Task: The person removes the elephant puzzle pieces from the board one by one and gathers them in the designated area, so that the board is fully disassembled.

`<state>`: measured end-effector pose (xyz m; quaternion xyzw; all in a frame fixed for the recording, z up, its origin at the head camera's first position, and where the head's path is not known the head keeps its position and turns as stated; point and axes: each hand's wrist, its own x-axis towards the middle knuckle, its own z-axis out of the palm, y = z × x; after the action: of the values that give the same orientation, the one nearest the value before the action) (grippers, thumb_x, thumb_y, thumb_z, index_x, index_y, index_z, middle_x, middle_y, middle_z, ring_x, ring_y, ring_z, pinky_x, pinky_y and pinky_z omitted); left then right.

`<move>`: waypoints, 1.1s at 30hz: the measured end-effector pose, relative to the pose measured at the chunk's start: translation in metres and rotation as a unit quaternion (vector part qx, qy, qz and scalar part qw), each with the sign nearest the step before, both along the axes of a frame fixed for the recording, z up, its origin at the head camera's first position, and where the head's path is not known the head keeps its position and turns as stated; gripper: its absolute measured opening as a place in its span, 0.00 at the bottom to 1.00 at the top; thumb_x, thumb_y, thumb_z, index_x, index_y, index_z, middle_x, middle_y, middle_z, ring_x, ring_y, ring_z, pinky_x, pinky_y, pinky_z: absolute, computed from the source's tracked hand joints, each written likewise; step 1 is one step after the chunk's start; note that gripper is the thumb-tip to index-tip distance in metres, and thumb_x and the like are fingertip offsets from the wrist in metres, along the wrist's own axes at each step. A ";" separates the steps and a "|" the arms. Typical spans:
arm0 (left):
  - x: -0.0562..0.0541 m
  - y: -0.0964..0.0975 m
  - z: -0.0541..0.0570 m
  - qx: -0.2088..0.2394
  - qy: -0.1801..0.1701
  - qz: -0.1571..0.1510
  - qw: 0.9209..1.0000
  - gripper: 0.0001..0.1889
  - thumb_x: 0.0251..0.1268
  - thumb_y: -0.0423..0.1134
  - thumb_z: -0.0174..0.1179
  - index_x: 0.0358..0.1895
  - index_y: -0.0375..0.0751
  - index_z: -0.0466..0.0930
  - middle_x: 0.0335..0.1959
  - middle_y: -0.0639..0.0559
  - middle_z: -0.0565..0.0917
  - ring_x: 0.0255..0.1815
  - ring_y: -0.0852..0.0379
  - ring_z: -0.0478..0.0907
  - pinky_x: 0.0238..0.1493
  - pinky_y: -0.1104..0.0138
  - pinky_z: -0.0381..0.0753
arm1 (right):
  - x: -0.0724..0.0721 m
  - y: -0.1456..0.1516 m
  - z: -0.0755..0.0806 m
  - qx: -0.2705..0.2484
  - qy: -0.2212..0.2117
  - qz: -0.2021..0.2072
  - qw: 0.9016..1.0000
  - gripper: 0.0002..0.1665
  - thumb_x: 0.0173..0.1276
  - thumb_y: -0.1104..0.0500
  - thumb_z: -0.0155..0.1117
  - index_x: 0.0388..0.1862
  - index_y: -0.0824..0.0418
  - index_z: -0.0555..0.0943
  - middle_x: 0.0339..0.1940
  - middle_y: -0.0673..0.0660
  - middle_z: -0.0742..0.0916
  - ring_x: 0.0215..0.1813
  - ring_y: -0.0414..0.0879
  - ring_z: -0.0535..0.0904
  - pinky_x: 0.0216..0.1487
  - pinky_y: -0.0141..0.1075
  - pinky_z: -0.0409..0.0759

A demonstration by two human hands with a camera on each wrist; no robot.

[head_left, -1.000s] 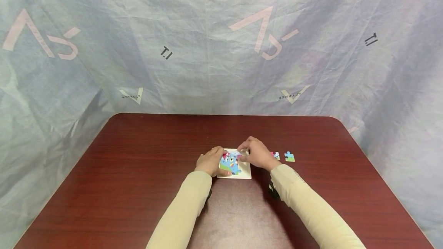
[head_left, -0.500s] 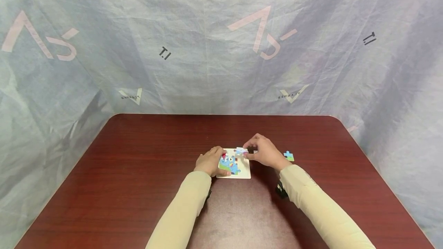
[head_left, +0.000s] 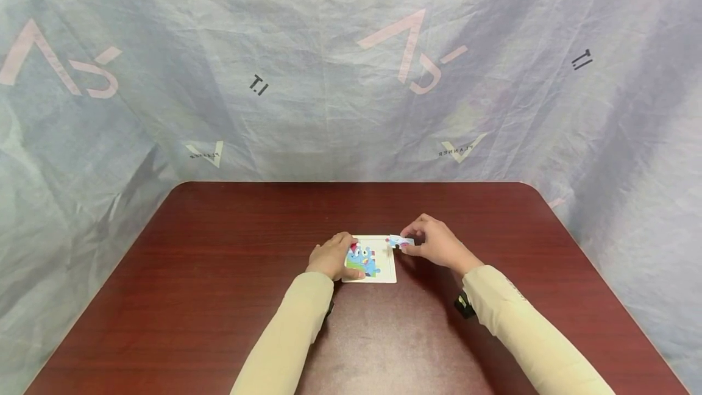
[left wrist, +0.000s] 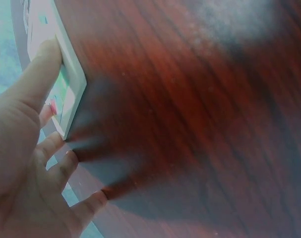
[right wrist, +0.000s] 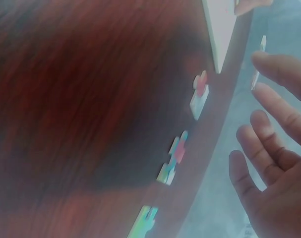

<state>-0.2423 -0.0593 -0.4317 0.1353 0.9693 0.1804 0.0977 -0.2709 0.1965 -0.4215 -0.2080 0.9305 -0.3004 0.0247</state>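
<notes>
My left hand (head_left: 327, 258) rests on the left side of a pale square puzzle board (head_left: 387, 274). Its thumb lies flat on the board near the front corner in the left wrist view, with the other fingers spread at the edge and on the table. Joined jigsaw pieces (head_left: 362, 261) showing a blue cartoon figure fill the board's left part; its right part is bare. Just right of the board's back corner, my right hand (head_left: 439, 244) pinches a jigsaw piece (head_left: 396, 241) between thumb and index finger. The right wrist view catches that piece edge-on, raised above the table.
Loose jigsaw pieces lie in a row in the right wrist view: a pink-and-white piece (right wrist: 200, 99), a multicoloured piece (right wrist: 175, 157) and a green-and-blue piece (right wrist: 144, 223). My right hand hides them in the head view. A grey cloth (head_left: 329, 78) hangs behind the dark red table (head_left: 230, 249).
My right hand has lifted the jigsaw piece off the board's upper right part and carried it rightward past the board's edge. My left hand stays on the board.
</notes>
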 end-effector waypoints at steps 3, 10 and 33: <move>-0.001 0.000 -0.001 -0.001 0.001 0.000 1.000 0.37 0.55 0.49 0.77 0.65 0.43 0.71 0.72 0.44 0.70 0.73 0.45 0.68 0.69 0.42 0.68 | 0.003 0.005 -0.001 0.005 0.006 0.003 1.000 0.13 0.62 0.59 0.77 0.45 0.60 0.88 0.45 0.58 0.82 0.47 0.56 0.78 0.46 0.45 0.77; 0.000 0.000 -0.001 0.008 0.000 0.003 1.000 0.37 0.55 0.49 0.77 0.66 0.43 0.71 0.72 0.44 0.70 0.73 0.44 0.68 0.70 0.41 0.67 | 0.009 0.016 -0.006 0.017 0.020 0.013 1.000 0.15 0.61 0.59 0.78 0.46 0.61 0.87 0.43 0.58 0.81 0.42 0.53 0.78 0.44 0.43 0.76; -0.001 0.000 -0.001 0.010 0.000 0.006 1.000 0.37 0.55 0.48 0.77 0.65 0.42 0.70 0.72 0.43 0.70 0.73 0.43 0.67 0.71 0.41 0.64 | 0.029 0.026 -0.020 0.024 0.024 0.034 0.999 0.11 0.57 0.63 0.79 0.39 0.57 0.87 0.35 0.50 0.79 0.39 0.46 0.76 0.40 0.39 0.77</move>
<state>-0.2430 -0.0590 -0.4329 0.1301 0.9684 0.1907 0.0947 -0.2421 0.2225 -0.4419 -0.2461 0.9301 -0.2720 0.0181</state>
